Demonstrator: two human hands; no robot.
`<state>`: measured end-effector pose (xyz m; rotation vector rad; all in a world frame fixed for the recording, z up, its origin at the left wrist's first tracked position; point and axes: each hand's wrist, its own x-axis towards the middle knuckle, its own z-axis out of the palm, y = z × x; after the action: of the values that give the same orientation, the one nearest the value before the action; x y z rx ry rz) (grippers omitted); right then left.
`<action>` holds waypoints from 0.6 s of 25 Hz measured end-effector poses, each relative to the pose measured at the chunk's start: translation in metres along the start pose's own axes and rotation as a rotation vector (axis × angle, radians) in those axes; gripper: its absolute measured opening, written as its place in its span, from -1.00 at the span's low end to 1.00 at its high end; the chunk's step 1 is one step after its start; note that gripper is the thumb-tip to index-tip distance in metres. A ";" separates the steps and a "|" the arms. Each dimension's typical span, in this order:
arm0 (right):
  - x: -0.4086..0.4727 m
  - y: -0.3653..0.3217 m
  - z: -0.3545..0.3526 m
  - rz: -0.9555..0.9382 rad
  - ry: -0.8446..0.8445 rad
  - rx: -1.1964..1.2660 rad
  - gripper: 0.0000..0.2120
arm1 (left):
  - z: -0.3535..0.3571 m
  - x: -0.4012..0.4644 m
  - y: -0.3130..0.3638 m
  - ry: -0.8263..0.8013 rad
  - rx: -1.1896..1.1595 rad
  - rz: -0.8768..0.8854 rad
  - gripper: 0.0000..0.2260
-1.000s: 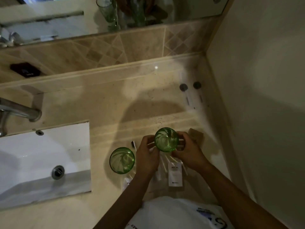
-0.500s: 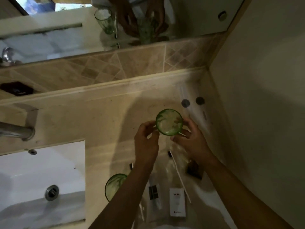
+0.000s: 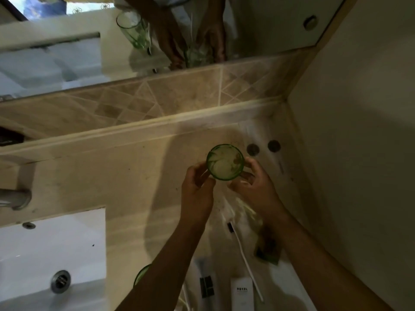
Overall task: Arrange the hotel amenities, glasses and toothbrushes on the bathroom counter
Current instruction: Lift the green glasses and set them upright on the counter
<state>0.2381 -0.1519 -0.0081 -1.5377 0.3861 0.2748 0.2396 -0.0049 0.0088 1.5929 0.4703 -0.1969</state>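
A green glass (image 3: 225,162) stands upright near the back right of the beige counter (image 3: 112,171). My left hand (image 3: 196,194) curls around its left side and my right hand (image 3: 253,187) around its right side. A second green glass (image 3: 141,274) shows only as a rim behind my left forearm. A white toothbrush (image 3: 244,257) with a dark head lies near the front. Beside it lie a white amenity box (image 3: 242,292) marked HOTEL and a white tube (image 3: 205,281). Two small dark-capped bottles (image 3: 253,149) stand close to the right wall.
A white sink (image 3: 51,261) with a metal drain is set into the counter at the left, a metal tap (image 3: 13,197) above it. A mirror (image 3: 67,52) and tiled splashback run along the back. The wall (image 3: 359,153) bounds the counter on the right. A dark packet (image 3: 267,250) lies under my right forearm.
Both hands have carried the green glass from the front of the counter toward the back right corner, next to the two small bottles. The other glass stays behind at the front.
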 end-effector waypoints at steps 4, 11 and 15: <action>0.004 -0.001 0.010 -0.013 -0.039 -0.054 -0.43 | -0.012 0.004 -0.002 0.016 -0.064 -0.017 -0.66; 0.018 0.001 0.075 -0.084 -0.153 -0.174 -0.34 | -0.080 0.008 0.005 0.098 -0.169 -0.025 -0.63; 0.036 -0.004 0.135 -0.087 -0.208 -0.171 -0.41 | -0.129 0.028 0.013 0.086 -0.245 -0.048 -0.49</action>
<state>0.2818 -0.0199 -0.0204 -1.6706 0.1336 0.4037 0.2505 0.1271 0.0207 1.3554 0.5773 -0.1026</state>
